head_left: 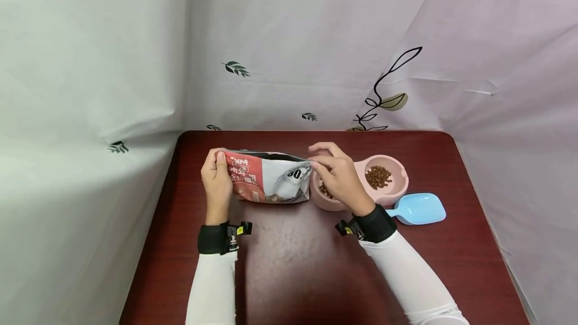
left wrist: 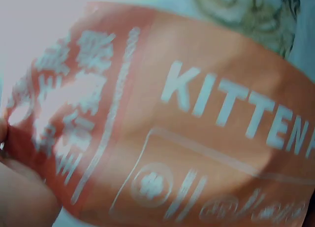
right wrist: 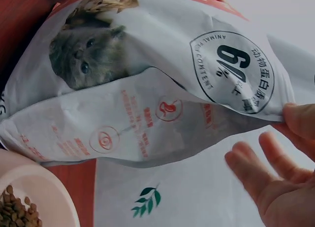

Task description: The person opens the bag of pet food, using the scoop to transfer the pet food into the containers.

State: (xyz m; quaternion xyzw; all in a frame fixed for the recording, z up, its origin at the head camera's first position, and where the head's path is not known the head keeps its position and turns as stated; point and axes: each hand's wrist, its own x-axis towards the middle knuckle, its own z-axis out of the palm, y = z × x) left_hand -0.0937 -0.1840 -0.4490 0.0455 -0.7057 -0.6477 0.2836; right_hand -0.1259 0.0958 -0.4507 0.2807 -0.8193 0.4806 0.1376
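While both arms point(head_left: 210, 285) stretch toward the far edge of the tabletop point(head_left: 293, 270), the left hand point(head_left: 218, 182) pinches the bag point(head_left: 277, 177) at its top left corner; the right hand point(head_left: 337, 177) pinches its top right corner, other fingers spread; the bag stands near the far edge, mouth narrowly parted; just right of it, the bowl point(head_left: 397, 182) is partly covered by the right hand; nearer the right edge lies the scoop point(head_left: 421, 209); kibble point(head_left: 378, 177) sits in the bowl.

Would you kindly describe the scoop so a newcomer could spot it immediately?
On the dark red table, find the pink double bowl. The scoop lies beside it, on the side away from the bag; its light blue sets it apart from both.
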